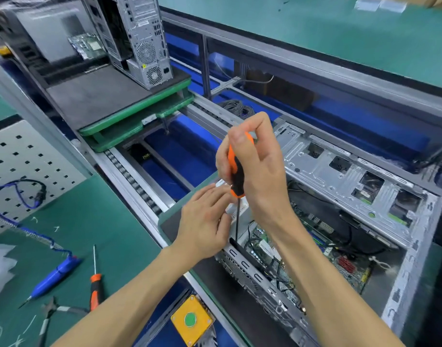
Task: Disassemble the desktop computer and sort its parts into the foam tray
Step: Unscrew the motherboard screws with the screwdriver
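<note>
Head view: you are steadying the open computer case [340,196] at its rear edge with your left hand [204,221], fingers relaxed, while your right hand [255,166] is gripping the screwdriver [236,176] upright. Stiff, sharp-edged metal probably; hold the frame, not the fragile-looking board.

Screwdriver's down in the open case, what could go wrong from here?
1. The screwdriver tip sits at the case edge beside loose cables and the motherboard; a slip could gouge them.
2. The left hand rests right by the shaft, so a slip might jab its fingers.
</note>
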The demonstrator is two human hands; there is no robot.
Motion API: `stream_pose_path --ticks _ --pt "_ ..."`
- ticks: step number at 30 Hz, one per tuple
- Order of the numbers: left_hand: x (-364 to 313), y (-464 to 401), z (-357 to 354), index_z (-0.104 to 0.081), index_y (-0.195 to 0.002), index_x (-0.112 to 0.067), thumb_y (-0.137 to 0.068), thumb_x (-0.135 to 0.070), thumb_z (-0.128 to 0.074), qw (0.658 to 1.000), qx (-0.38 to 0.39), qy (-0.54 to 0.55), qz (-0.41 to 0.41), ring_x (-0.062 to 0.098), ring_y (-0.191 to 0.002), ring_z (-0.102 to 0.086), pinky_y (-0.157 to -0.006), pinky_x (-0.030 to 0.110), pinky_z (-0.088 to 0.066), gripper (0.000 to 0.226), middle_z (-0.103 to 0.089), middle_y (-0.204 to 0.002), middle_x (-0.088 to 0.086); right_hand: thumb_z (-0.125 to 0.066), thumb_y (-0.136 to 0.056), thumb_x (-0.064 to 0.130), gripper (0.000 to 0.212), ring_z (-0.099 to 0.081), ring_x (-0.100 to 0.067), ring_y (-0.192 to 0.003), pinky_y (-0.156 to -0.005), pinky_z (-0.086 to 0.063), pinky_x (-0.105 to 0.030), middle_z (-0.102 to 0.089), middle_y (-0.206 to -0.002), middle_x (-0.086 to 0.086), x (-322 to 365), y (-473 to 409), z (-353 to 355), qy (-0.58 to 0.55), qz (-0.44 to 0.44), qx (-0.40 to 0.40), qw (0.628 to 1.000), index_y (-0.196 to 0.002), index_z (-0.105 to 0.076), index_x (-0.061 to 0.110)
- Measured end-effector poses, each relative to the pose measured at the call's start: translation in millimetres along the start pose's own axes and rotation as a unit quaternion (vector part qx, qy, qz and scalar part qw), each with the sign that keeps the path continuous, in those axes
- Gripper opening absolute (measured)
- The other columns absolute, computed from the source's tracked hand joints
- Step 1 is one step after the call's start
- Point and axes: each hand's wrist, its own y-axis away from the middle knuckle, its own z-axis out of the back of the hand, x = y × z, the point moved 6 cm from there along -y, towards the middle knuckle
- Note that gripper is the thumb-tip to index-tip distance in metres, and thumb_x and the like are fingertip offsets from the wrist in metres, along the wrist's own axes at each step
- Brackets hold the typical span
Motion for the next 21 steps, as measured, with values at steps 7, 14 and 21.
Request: stream_pose_path --ticks 7,14,21 --pt "2.4 0.7 -1.1 -0.068 -0.099 -0.013 -0.086 -0.017 -0.041 1.000 -0.028 -0.007 -0.007 0.012 -0.114 -0.057 -0.108 0.033 -0.041 0.030 -0.068 -0.109 -0.003 -0.037 -0.105 0.036 0.040 -0.046 -0.021 -0.058 -0.056 -0.038 -0.029 -0.054 -0.066 -0.004 3.1 0.7 5.0 -0.006 -0.038 0.046 0.998 -0.086 -0.068 0.020" --pt "-3.6 -1.3 4.8 -0.042 -0.086 -0.030 -0.079 -0.014 -0.041 0.997 -0.074 -0.006 -0.032 0.003 -0.082 -0.035 -0.083 0.016 -0.027 0.017 -0.025 -0.088 -0.017 -0.052 -0.097 0.033 0.018 -0.037 -0.017 -0.046 -0.043 -0.030 -0.022 -0.045 -0.061 -0.010 7.0 7.6 1.6 -0.002 -0.031 0.038 0.999 -0.091 -0.042 0.018" --pt "-4.6 0.3 5.4 -0.040 -0.083 -0.032 -0.076 -0.012 -0.041 0.997 -0.076 -0.011 -0.032 0.018 -0.077 -0.040 -0.075 0.024 -0.030 0.021 -0.034 -0.089 0.005 -0.031 -0.109 0.030 0.046 -0.051 -0.011 -0.060 -0.062 -0.043 -0.019 -0.058 -0.066 0.003 4.4 6.6 -2.0 0.032 -0.055 0.066 0.996 -0.085 -0.067 0.014"
